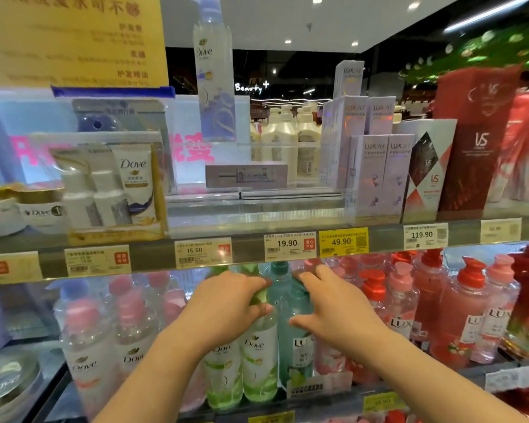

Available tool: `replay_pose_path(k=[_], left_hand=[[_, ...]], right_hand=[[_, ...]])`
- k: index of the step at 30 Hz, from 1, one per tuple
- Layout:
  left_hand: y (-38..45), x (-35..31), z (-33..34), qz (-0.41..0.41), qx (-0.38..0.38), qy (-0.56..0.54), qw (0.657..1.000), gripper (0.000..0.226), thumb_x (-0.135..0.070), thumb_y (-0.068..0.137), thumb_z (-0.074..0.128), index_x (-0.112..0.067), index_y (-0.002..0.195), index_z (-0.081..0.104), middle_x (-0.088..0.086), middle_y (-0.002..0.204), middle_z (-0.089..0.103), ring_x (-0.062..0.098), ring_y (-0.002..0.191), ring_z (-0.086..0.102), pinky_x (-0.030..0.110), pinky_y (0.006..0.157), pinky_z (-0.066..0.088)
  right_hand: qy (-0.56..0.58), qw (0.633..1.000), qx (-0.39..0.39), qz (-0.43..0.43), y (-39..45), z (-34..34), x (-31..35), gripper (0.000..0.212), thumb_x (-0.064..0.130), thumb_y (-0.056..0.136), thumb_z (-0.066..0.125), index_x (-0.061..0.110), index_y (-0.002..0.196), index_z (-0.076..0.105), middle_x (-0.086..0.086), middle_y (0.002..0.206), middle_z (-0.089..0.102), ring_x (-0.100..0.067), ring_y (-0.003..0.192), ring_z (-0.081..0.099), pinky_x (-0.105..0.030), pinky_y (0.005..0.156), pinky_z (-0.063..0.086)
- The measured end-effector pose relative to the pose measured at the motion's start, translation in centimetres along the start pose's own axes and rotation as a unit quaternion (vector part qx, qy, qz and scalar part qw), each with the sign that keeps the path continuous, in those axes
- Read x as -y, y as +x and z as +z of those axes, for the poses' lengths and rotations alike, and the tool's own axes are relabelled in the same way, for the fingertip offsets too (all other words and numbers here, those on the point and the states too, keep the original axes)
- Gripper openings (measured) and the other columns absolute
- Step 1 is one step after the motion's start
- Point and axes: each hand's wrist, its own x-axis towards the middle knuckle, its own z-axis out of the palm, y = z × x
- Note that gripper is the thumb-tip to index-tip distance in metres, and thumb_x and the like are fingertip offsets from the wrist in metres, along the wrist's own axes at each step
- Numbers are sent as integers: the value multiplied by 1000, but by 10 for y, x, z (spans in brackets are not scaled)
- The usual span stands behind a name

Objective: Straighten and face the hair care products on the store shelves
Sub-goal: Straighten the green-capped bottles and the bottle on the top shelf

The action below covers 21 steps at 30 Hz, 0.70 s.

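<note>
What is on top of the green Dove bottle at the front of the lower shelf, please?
The left hand grips the green Dove bottle at its neck, covering most of its green cap.
</note>
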Motion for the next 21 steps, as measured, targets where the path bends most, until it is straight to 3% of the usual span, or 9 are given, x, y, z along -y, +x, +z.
replay_pose_path(k=[4,8,10,12,14,17,19,21], left_hand=[[-3,-1,-1,27,-9,41,999,55,-62,92,45,-39,142,45,-9,122,67,17,110,62,35,85,49],[-13,-6,-14,43,-5,-32,999,61,-67,91,42,-42,146,41,-20,143,54,5,127,53,33,104,44],[-23,-6,-28,53,-13,-84,995,63,-78,84,39,-52,141,42,-33,139,51,-8,126,49,26,108,41],[-29,-4,-53,58,-46,-141,987,56,-87,75,42,-67,126,46,-42,122,57,-18,114,53,20,99,47],[-29,0,-81,66,-96,-213,970,44,-87,73,52,-70,113,53,-43,105,64,-18,98,60,21,85,54],[-16,10,-116,67,-190,-315,928,40,-74,77,63,-51,108,70,-35,101,69,-10,96,65,21,76,56],[2,17,-135,49,-239,-337,909,44,-67,79,66,-48,120,64,-35,114,64,-11,107,59,15,83,52],[22,23,-152,11,-250,-341,906,56,-61,82,68,-46,134,52,-31,128,54,-8,116,53,19,91,46]], right_hand=[[-30,1000,1,-7,3,-21,4,71,65,84,62,34,145,44,12,127,54,-11,116,55,-29,85,47],[-22,1000,19,-8,-5,-47,10,63,64,82,62,38,138,50,20,129,58,-4,118,55,-28,93,47],[23,1000,17,-8,-11,-71,15,57,69,74,65,43,125,61,26,112,67,7,103,60,-20,86,50],[140,990,16,-15,-12,-101,24,45,69,66,71,44,103,72,26,86,71,9,78,64,-13,69,49],[257,966,-11,-31,-3,-133,36,31,57,66,82,41,91,75,19,77,73,4,66,66,-13,62,50],[337,934,-106,-60,36,-169,58,26,44,71,85,35,92,75,8,80,74,-4,68,69,-17,60,55],[358,920,-147,-64,76,-182,73,29,37,76,85,30,100,71,0,83,73,-8,73,70,-22,64,59],[358,917,-168,-51,121,-188,87,43,35,79,84,24,116,66,-3,95,71,-14,86,70,-35,78,61]])
